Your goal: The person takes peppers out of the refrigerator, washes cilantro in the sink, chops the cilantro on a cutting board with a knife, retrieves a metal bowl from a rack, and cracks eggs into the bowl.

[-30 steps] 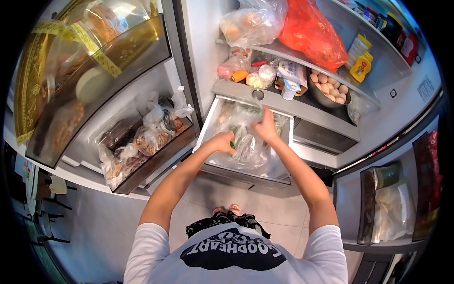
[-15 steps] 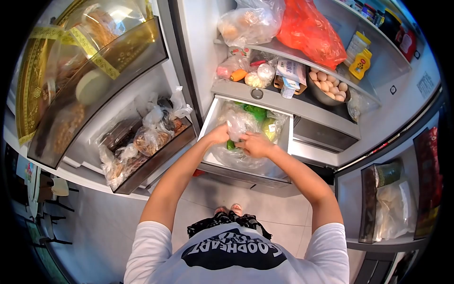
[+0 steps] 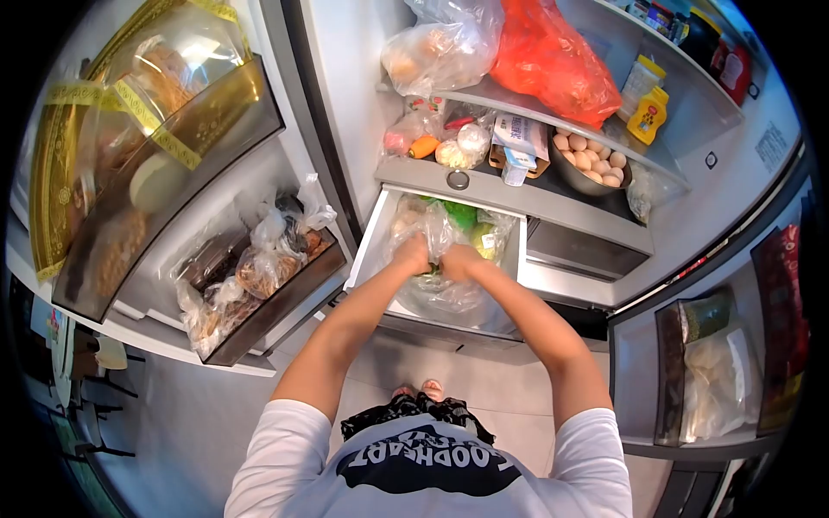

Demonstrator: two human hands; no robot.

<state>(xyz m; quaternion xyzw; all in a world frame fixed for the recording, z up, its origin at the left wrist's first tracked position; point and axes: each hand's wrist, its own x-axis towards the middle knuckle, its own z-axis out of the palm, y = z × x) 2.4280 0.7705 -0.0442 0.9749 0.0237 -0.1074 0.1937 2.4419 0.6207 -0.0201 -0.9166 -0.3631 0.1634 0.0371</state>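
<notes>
Two hands close together, just apart, inside pulled-out drawer [image 3: 369,243] of open fridge; left hand [image 3: 413,253] and right hand [image 3: 458,261] both at crumpled clear plastic bag [image 3: 439,226], which lies among other bagged goods in drawer; fingers of both hands curled down, tips hidden, so how far closed and how firm any hold cannot be told; green bag [image 3: 462,213] behind clear one; above drawer, on shelf, bowl [image 3: 590,184] of eggs [image 3: 596,164], right of cartons [image 3: 520,142].

Left hand [image 3: 411,256] and right hand [image 3: 458,262] close together, fingers curled down. Both arms reach forward, elbows bent outward.
</notes>
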